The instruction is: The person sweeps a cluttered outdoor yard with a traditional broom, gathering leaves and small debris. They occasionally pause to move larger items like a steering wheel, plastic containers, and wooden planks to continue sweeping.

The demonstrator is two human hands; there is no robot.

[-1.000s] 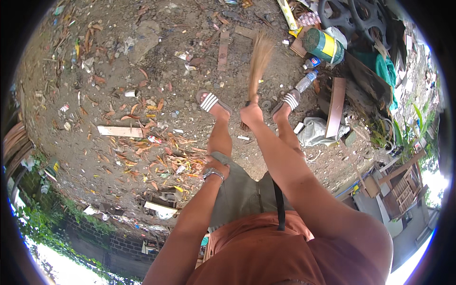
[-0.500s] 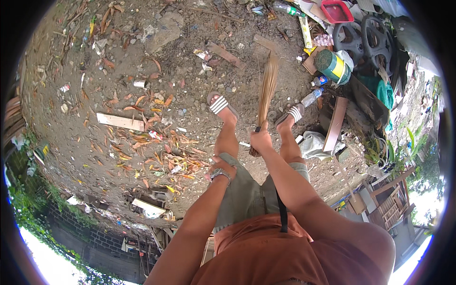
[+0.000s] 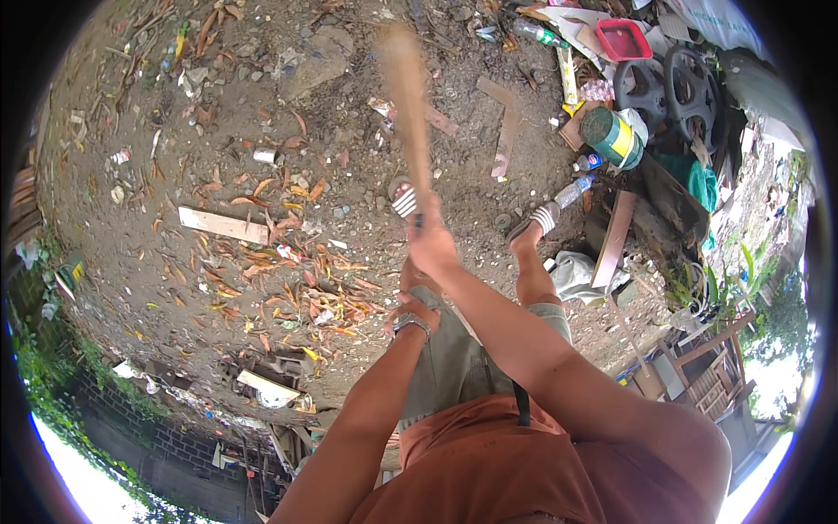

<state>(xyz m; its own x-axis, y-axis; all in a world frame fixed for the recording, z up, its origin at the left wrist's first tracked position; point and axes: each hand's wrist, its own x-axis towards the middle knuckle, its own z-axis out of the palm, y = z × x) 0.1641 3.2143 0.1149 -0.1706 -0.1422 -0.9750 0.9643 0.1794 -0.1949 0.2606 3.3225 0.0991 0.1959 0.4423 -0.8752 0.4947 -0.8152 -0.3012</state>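
Observation:
A stick broom [image 3: 406, 113] with long tan bristles is gripped at its bound end by my right hand [image 3: 430, 243]. Its bristles point away over the dirt, smeared by motion, and it passes over my left foot in its striped slide sandal. Resting on my left knee is my left hand [image 3: 414, 319], with a wristwatch on its wrist and nothing held. Beside that knee, dry leaves [image 3: 327, 301] lie heaped with bits of litter. A narrow wooden board [image 3: 223, 224] lies farther left on the ground.
On the right are a green bucket [image 3: 611, 135], plastic bottles, a red basin [image 3: 622, 39], dark wheel covers [image 3: 692, 92] and a leaning plank [image 3: 615, 237]. An L-shaped wood strip [image 3: 504, 131] and a metal can [image 3: 265, 156] lie on the dirt ahead. A block wall [image 3: 148, 432] stands at the lower left.
My right hand has swung the broom leftward and farther forward, from between my feet to over my left foot. The wood strip behind it is uncovered. My left hand stays on the knee.

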